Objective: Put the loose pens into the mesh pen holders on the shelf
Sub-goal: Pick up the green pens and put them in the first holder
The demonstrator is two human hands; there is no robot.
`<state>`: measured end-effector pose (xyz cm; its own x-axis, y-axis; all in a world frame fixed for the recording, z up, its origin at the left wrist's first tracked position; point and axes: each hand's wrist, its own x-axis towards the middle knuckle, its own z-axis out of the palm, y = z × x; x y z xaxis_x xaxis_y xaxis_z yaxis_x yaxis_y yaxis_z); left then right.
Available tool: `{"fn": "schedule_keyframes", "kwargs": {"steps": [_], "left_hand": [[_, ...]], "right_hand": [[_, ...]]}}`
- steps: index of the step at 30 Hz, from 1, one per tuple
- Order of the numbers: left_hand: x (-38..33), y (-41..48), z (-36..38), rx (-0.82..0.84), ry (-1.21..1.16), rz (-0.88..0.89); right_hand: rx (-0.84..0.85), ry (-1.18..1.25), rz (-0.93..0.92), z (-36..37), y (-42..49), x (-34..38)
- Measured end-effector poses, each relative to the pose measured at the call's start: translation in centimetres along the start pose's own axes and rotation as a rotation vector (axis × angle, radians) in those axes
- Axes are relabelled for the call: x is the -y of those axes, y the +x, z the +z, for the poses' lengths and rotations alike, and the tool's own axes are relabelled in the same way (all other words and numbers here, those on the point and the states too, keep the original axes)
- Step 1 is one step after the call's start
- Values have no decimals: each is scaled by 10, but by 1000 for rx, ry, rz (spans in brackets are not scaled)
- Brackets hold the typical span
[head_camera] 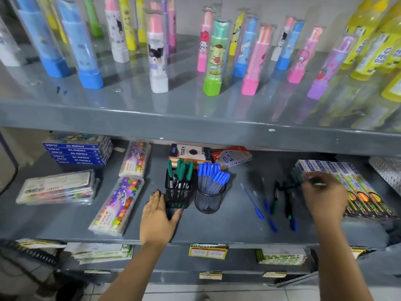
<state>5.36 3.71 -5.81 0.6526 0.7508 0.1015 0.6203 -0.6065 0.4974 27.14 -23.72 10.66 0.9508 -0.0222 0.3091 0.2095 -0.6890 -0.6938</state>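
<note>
Scanning the middle shelf from my remote feed, left to right: flat clear crayon cases at far left, a stack of blue oil pastel boxes behind them, then two purple pastel packs lying near the centre. Left hand is flat and spread, palm down on the shelf, fingers touching the left side and thumb at the base of the square mesh holder, not wrapped round it. That holder has green-capped pens standing in it. Just beside it on the right, the round mesh holder is packed with blue-capped pens. Two cartons sit behind both holders. Right of the holders, loose pens lie flat on the shelf: blue ones nearer the holders, dark green-capped ones further right, some overlapping. Right hand is over the right end of that scatter, motion-blurred; fingers look curled around something dark, but I can't tell what it grips or if it grips anything. Long boxes lie under and right of that hand. Upper shelf holds upright coloured tubes.
</note>
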Motion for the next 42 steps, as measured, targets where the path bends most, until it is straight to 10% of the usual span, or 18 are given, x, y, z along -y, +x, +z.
{"fn": "schedule_keyframes", "kwargs": {"steps": [7, 21, 31, 42], "left_hand": [[-1, 0, -3, 1, -19, -14], [-2, -1, -2, 4, -10, 1], [-4, -1, 1, -1, 5, 2], [0, -1, 3, -8, 30, 21]], "right_hand": [[185, 511, -186, 37, -37, 106], [516, -34, -661, 148, -102, 146], [265, 8, -241, 97, -31, 53], [487, -451, 115, 77, -18, -62]]}}
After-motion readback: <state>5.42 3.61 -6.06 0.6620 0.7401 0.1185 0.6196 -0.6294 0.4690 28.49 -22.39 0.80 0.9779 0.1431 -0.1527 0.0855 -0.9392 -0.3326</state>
